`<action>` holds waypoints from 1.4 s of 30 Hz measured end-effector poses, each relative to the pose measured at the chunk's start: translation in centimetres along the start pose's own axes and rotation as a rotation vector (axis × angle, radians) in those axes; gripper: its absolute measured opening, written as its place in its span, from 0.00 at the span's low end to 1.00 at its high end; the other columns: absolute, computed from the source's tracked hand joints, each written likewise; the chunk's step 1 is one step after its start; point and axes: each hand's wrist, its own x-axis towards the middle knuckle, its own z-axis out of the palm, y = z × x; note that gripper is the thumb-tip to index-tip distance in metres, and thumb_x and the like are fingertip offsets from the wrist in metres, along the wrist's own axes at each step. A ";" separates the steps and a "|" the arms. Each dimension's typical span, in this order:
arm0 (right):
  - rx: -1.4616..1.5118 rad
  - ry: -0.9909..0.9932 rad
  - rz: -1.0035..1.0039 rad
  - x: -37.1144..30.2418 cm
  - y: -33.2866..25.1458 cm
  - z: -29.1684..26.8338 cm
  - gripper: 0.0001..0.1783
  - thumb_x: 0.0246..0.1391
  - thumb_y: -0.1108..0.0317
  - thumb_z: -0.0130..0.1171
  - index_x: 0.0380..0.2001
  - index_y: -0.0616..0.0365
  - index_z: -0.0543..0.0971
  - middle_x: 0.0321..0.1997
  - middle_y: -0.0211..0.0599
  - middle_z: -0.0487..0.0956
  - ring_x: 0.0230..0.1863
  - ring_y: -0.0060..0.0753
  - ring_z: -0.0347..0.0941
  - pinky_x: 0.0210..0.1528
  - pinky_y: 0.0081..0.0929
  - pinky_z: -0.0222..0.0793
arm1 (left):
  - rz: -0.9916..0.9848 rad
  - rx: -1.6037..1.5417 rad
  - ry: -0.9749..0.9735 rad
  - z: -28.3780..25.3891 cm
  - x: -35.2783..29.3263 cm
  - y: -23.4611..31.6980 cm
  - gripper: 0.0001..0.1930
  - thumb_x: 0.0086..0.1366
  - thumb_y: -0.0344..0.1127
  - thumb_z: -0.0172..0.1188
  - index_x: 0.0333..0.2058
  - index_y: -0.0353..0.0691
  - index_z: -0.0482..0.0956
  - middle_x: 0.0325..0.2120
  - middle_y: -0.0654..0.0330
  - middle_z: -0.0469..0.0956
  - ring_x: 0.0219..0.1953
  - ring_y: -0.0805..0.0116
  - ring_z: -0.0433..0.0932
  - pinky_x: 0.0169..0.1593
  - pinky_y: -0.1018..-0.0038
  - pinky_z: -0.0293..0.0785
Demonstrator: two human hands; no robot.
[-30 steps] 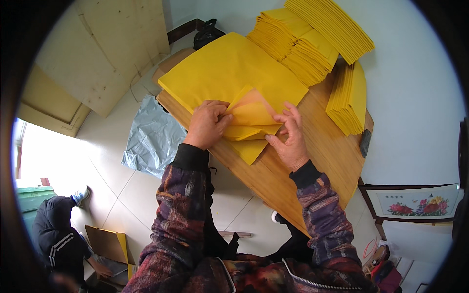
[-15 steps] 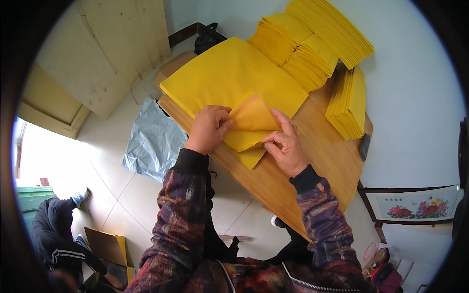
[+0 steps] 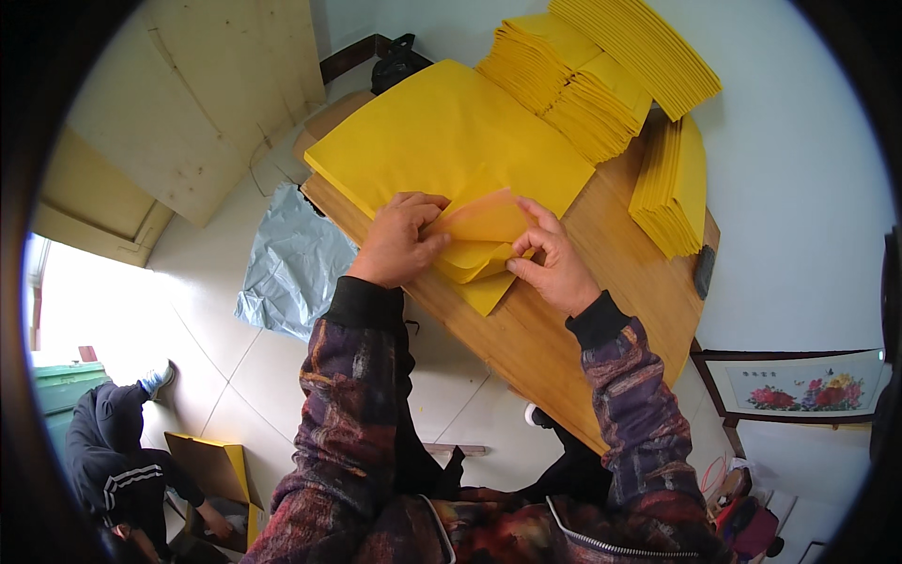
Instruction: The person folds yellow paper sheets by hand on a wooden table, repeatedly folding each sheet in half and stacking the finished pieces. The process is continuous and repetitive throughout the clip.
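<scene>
A pile of large yellow paper sheets [image 3: 427, 136] lies on the wooden table [image 3: 629, 291], one corner sticking out over the near edge. At that corner several thin yellow sheets [image 3: 479, 224] are lifted and bent, their layers parted. My left hand [image 3: 399, 242] grips their left side, thumb toward the middle and fingers curled over the top. Opposite it, my right hand [image 3: 556, 265] pinches the right edges between thumb and fingers, with a gap showing between the layers. The fingertips partly hide how many sheets each hand holds.
Folded yellow stacks [image 3: 564, 89] rise at the table's far side, and another bundle [image 3: 672, 188] leans by the wall. Left of the table lies a grey plastic bag [image 3: 291, 268]. Another person [image 3: 122, 461] bends over a yellow-edged box [image 3: 211, 470] at lower left.
The lifted sheets have opened wider between my hands, their layers more parted. My right hand has shifted slightly. At lower left the other person's head has come into view.
</scene>
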 end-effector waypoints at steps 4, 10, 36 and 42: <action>0.024 0.001 0.035 0.2 -0.2 -0.1 0.08 0.44 0.75 0.63 0.24 0.58 0.72 0.67 0.46 0.58 0.67 0.46 0.53 0.63 0.34 0.55 | -0.060 -0.043 -0.081 -0.5 -0.1 -0.1 0.17 0.48 0.33 0.58 0.38 0.33 0.78 0.49 0.53 0.75 0.54 0.52 0.67 0.59 0.63 0.60; 0.043 0.035 0.058 0.2 -0.2 0.0 0.09 0.45 0.74 0.62 0.26 0.58 0.71 0.66 0.45 0.59 0.61 0.41 0.60 0.55 0.31 0.63 | 0.011 -0.012 -0.122 -0.9 -0.7 -0.2 0.23 0.45 0.31 0.56 0.44 0.34 0.76 0.53 0.56 0.71 0.57 0.53 0.65 0.61 0.64 0.58; -0.233 0.088 -0.126 -1.2 -0.2 1.0 0.08 0.41 0.75 0.65 0.23 0.58 0.74 0.69 0.46 0.57 0.68 0.53 0.50 0.66 0.38 0.50 | -0.031 0.110 0.082 0.9 0.3 0.0 0.09 0.55 0.34 0.60 0.32 0.34 0.79 0.43 0.58 0.78 0.49 0.53 0.71 0.51 0.63 0.66; -0.112 0.021 -0.037 -0.1 0.1 0.5 0.10 0.44 0.75 0.64 0.24 0.58 0.71 0.69 0.46 0.55 0.68 0.45 0.51 0.65 0.34 0.51 | -0.031 0.084 -0.071 -0.5 0.1 0.2 0.16 0.51 0.33 0.60 0.38 0.31 0.77 0.50 0.52 0.74 0.53 0.51 0.67 0.56 0.65 0.65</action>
